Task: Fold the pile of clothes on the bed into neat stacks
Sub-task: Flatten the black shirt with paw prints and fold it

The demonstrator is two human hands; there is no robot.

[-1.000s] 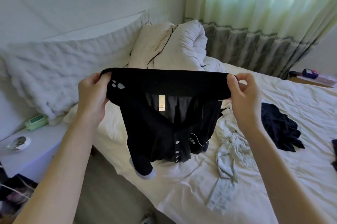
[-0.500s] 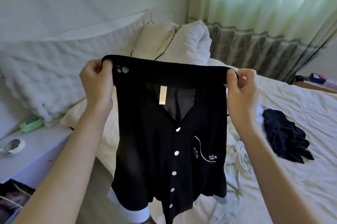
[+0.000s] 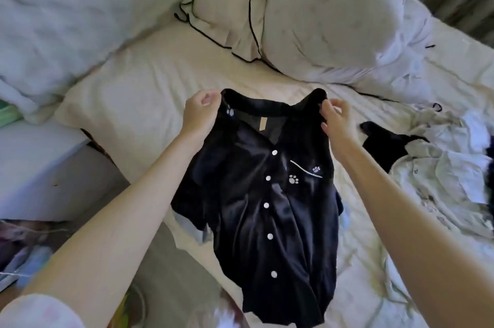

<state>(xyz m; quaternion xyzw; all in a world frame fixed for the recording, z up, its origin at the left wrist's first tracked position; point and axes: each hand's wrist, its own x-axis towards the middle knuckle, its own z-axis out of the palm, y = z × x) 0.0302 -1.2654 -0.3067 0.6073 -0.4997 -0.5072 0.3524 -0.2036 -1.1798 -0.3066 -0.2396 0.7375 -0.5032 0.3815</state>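
Here, the black satin button-front shirt with white buttons and paw-print embroidery [image 3: 270, 194] is spread front-up near the edge of the white-sheeted bed [image 3: 165, 82], its hem reaching toward the bed's near edge. The left hand [image 3: 199, 111] grips the collar end at the left shoulder, fingers curled over the fabric. The right hand [image 3: 337, 120] pinches the opposite collar end between thumb and fingertips, the other fingers loosely spread.

The step in hand appears to be laying the shirt flat for folding. To do it well:

1. Hold both shoulder points level and apart, so the collar line lies straight and taut.
2. Lower the shoulders to the sheet only once the body lies without bunching; the left side currently shows a gathered fold near the sleeve.
3. Slide the shirt further onto the bed, since satin is likely to slip toward the overhanging hem.
4. Smooth from the placket outward before releasing either hand.
5. Spread both sleeves clear of the body. The right sleeve is mostly hidden.

Keep the work area apart from the crumpled pale green garments [image 3: 438, 167] and the small black garment [image 3: 385, 146] lying just beside the right forearm, which remain to be folded. The piped cream pillow [image 3: 227, 7] sits well behind.
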